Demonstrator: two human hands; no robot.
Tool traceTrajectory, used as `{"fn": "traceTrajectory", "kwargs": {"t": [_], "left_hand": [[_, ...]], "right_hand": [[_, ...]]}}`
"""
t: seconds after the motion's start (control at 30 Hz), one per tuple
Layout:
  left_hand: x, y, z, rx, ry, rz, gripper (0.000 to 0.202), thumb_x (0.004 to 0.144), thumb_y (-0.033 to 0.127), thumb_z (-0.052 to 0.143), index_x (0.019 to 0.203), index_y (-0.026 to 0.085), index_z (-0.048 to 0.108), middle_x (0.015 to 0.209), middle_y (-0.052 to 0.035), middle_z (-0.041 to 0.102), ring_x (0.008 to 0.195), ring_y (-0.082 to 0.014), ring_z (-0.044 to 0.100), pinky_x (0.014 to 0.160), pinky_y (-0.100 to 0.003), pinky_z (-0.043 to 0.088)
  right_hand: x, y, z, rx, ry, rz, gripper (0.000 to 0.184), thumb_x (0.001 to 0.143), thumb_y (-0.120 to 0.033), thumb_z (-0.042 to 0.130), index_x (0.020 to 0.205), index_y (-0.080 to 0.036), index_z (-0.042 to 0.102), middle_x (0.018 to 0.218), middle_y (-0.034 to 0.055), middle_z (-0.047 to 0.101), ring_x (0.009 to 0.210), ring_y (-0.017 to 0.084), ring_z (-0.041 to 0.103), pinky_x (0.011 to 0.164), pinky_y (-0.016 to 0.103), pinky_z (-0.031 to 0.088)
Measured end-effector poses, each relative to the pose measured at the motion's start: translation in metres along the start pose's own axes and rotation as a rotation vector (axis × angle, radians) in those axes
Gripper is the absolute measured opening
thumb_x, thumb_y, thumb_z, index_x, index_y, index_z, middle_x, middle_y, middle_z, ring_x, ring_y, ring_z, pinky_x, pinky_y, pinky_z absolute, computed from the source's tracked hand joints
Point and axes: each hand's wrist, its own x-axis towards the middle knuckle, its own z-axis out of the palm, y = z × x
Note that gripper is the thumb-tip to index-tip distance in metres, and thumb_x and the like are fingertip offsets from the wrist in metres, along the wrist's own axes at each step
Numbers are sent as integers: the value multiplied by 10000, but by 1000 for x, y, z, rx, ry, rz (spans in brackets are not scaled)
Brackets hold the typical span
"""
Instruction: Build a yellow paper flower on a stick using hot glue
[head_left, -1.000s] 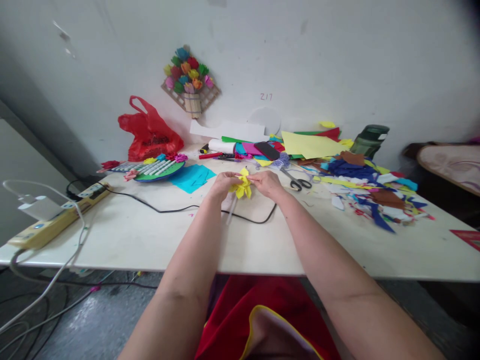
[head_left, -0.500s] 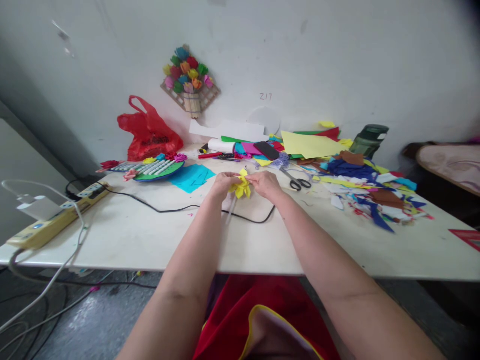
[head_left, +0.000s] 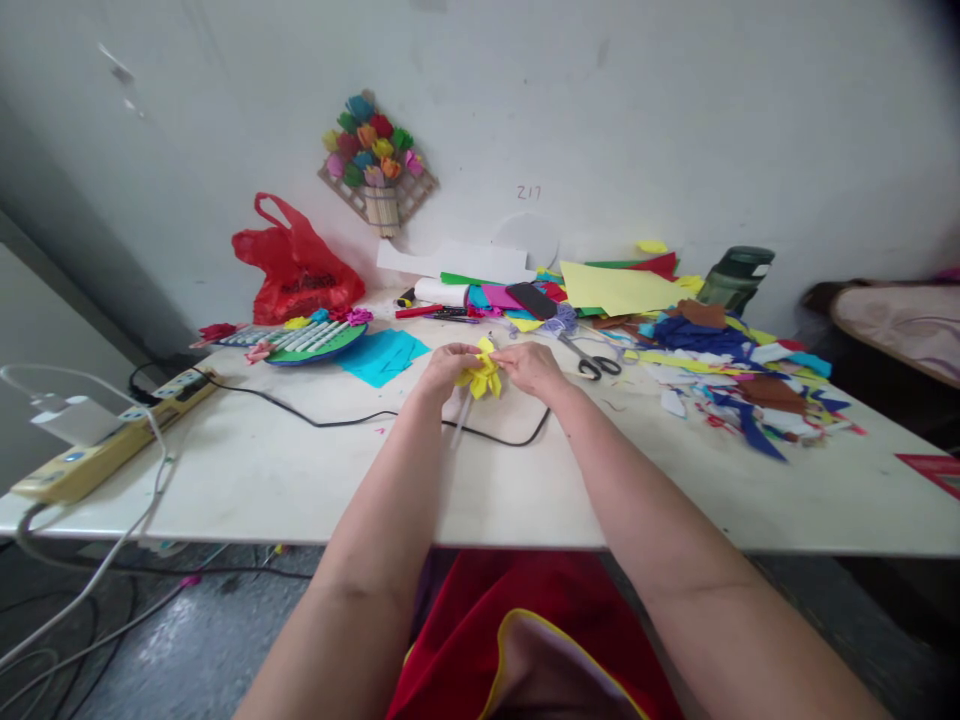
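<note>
My left hand [head_left: 442, 371] and my right hand [head_left: 529, 366] meet over the middle of the white table [head_left: 300, 470]. Both pinch a small yellow paper flower [head_left: 480, 372] between their fingertips. A thin white stick [head_left: 463, 418] hangs down from the flower, below my left hand. A black cable [head_left: 337, 417] runs across the table just under my hands.
Scissors [head_left: 592, 361] lie right of my hands, beside a heap of coloured paper scraps [head_left: 720, 375]. A blue sheet [head_left: 382, 354], a green craft plate [head_left: 315, 338] and a red bag [head_left: 296, 265] are at the left. A power strip [head_left: 112, 435] sits on the left edge. A green bottle [head_left: 735, 280] stands at the back.
</note>
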Motion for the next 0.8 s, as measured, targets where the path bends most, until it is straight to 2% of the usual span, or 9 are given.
{"fn": "traceTrajectory", "kwargs": {"t": [0.8], "left_hand": [[-3, 2, -2, 1, -59, -13, 207, 515, 98, 694, 701, 122, 609, 573, -14, 612, 501, -114, 553, 525, -238, 404]], "right_hand": [[0, 9, -3, 85, -33, -21, 320, 900, -234, 506, 1156, -308, 683, 1175, 7, 694, 1114, 212, 628, 934, 333, 493]]}}
